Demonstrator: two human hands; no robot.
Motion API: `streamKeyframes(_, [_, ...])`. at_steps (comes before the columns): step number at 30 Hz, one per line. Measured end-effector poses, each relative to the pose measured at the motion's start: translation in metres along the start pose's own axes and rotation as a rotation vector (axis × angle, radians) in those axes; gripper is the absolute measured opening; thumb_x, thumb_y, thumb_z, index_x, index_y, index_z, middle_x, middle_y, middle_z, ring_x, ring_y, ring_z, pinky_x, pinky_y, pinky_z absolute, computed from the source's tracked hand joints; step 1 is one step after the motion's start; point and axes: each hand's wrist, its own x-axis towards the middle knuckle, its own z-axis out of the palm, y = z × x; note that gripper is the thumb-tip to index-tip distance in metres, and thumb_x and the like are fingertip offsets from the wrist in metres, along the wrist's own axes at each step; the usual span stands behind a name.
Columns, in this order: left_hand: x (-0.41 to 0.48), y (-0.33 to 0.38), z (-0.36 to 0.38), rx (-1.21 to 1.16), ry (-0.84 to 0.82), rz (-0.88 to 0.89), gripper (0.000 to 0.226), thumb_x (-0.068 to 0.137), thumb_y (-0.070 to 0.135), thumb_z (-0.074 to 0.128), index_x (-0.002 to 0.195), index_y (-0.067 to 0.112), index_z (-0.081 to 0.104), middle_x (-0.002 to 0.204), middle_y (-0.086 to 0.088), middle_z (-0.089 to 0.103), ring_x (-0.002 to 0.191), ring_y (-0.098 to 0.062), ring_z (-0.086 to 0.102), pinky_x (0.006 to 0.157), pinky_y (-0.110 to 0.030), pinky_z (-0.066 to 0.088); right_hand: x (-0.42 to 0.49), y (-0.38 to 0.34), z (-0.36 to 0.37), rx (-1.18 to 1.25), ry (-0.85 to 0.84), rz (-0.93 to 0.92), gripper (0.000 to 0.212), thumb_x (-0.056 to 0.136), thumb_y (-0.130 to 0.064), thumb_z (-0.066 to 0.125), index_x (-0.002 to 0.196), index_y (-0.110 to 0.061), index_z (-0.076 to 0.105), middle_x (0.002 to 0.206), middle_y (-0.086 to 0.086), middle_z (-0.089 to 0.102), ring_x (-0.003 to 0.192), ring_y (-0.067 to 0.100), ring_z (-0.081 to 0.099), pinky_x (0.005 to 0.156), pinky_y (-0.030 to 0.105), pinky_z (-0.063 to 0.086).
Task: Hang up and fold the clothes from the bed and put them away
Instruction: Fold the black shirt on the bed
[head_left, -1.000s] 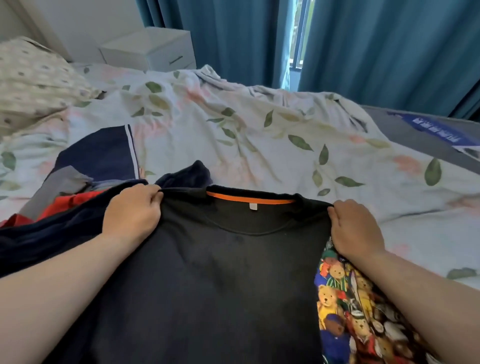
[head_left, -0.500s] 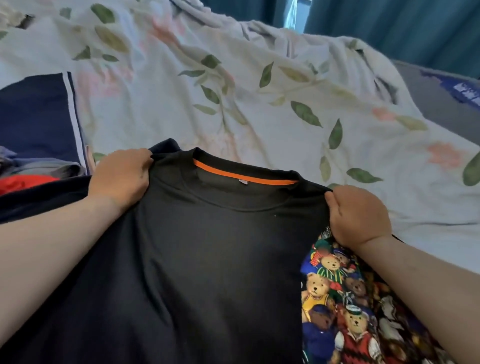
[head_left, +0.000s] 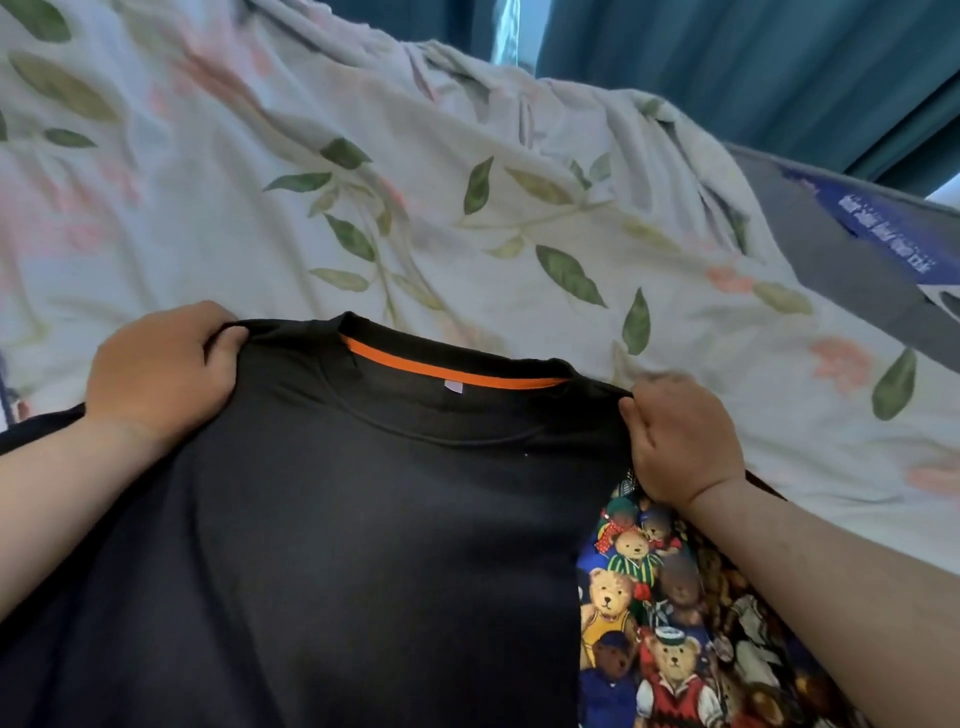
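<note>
- I count one quilt (head_left: 467, 208), white with green leaves and pink flowers. It lies rumpled across the bed from the left edge to the right and carries everything else I can see.
- One black shirt (head_left: 363, 545) fills the near left and centre. It is held up over the quilt by its shoulders, neck hole towards the far side.
- Two teal curtains (head_left: 727, 62) hang along the far side, with a bright slit between them.
- One bear cloth (head_left: 665, 623), printed with many teddy bears, lies at the near right. Its left part is tucked under the shirt's right edge, and the right forearm crosses over it.
- One grey mattress (head_left: 810, 244) shows bare at the far right, past the quilt's edge.
- Two hands, both bare:
  - The left hand (head_left: 156, 374) has its fingers curled round the shirt's left shoulder, bunching the cloth.
  - The right hand (head_left: 680, 441) is closed in a fist on the shirt's right shoulder, knuckles up.
- One blue label (head_left: 893, 228) sits on the mattress; I cannot read its print.
- One orange band (head_left: 447, 371) lines the inside of the collar.
- One small pale tag (head_left: 453, 385) hangs just below that band.
</note>
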Motion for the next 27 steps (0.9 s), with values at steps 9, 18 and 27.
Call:
streamKeyframes(9, [-0.001, 0.009, -0.013, 0.092, 0.096, 0.121, 0.031, 0.091, 0.028, 0.052, 0.071, 0.005, 0.059, 0.069, -0.017, 0.05, 0.067, -0.04, 0.049, 0.058, -0.046, 0.039, -0.002, -0.002, -0.001, 0.05, 0.006, 0.007, 0.03, 0.094, -0.032, 0.041, 0.066, -0.021, 0.039, 0.066, 0.008, 0.054, 0.064, 0.034, 0.05, 0.058, 0.036, 0.03])
streamKeyframes(18, [-0.092, 0.205, -0.056, -0.4, -0.011, 0.25, 0.044, 0.083, 0.024, 0.042, 0.117, 0.018, 0.068, 0.124, 0.0, 0.065, 0.116, -0.019, 0.055, 0.102, -0.028, 0.041, -0.008, -0.004, -0.015, 0.056, -0.04, 0.076, 0.035, 0.1, -0.038, 0.038, 0.08, -0.017, 0.058, 0.081, 0.007, 0.061, 0.078, 0.032, 0.059, 0.067, 0.04, 0.045])
streamKeyframes(27, [-0.173, 0.275, 0.013, -0.023, -0.275, 0.235, 0.094, 0.081, 0.08, 0.029, 0.154, 0.02, 0.033, 0.162, -0.005, 0.025, 0.15, -0.021, 0.019, 0.122, -0.039, 0.011, -0.112, 0.073, -0.094, 0.887, -0.248, 0.505, 0.015, 0.093, -0.036, 0.063, 0.107, -0.035, 0.059, 0.092, -0.024, 0.058, 0.082, -0.015, 0.055, 0.064, 0.006, 0.037])
